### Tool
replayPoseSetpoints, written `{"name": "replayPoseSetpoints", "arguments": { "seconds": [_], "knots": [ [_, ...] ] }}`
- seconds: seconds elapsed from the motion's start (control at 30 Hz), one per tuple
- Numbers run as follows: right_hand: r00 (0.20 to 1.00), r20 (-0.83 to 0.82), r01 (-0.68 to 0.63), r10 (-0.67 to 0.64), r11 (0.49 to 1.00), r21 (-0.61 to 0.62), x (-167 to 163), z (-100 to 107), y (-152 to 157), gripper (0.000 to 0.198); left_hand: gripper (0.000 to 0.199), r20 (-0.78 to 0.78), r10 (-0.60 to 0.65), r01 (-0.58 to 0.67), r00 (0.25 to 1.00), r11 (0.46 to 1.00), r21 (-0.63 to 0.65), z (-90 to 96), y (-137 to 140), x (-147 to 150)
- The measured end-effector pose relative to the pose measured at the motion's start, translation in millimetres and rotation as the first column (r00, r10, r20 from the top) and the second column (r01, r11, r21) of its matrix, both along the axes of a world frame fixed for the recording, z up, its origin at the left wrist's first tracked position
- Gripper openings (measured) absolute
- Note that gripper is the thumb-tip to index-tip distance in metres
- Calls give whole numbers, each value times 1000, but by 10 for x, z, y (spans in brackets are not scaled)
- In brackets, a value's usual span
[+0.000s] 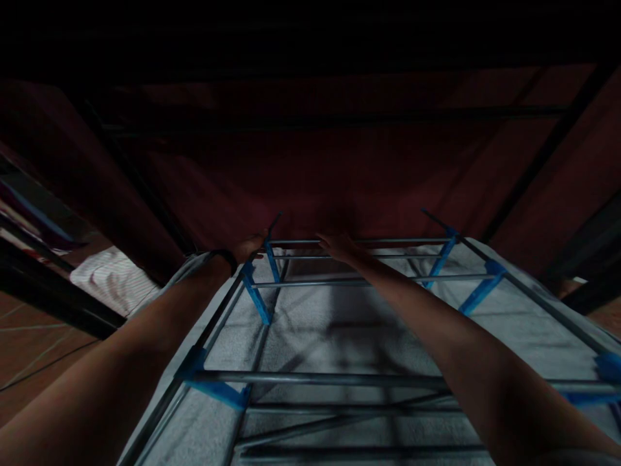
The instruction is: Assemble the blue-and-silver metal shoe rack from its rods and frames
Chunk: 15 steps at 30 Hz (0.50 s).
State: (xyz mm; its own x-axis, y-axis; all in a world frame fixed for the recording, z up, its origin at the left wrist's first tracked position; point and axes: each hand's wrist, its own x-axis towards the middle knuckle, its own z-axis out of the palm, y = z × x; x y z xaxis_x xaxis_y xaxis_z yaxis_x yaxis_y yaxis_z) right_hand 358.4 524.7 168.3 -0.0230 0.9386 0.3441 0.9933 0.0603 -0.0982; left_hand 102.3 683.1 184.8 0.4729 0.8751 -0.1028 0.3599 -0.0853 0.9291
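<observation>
A rack frame of thin grey metal tubes [310,380] with blue plastic connectors [256,299] stretches out in front of me, over a pale grey cloth surface [334,336]. At the frame's far left corner, my left hand [250,248] is closed around the side by a blue connector; a dark band circles that wrist. My right hand [337,246] reaches to the far crosswise tube [398,241], its fingers bent over it near the middle. Dim light blurs the fingertips of both hands. Several loose-looking tubes [339,424] lie beneath the near crossbar.
Dark red fabric [310,175] hangs behind the frame, with dark bars [339,120] in front of or against it. On the left are a striped cloth [114,278], a thick dark post [53,291] and a brown tiled floor [39,349].
</observation>
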Motion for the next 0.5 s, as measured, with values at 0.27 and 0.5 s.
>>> {"name": "replayPoseSetpoints", "arguments": {
  "seconds": [0.27, 0.5],
  "knots": [
    [998, 59, 28, -27, 1000, -8, 432, 284, -770, 38, 80, -72, -100, 99, 992, 995, -26, 55, -105, -125],
    [972, -50, 216, -228, 961, -175, 753, 666, -1727, 38, 78, -88, -157, 171, 984, 966, 193, 384, -609, -390]
  ]
}}
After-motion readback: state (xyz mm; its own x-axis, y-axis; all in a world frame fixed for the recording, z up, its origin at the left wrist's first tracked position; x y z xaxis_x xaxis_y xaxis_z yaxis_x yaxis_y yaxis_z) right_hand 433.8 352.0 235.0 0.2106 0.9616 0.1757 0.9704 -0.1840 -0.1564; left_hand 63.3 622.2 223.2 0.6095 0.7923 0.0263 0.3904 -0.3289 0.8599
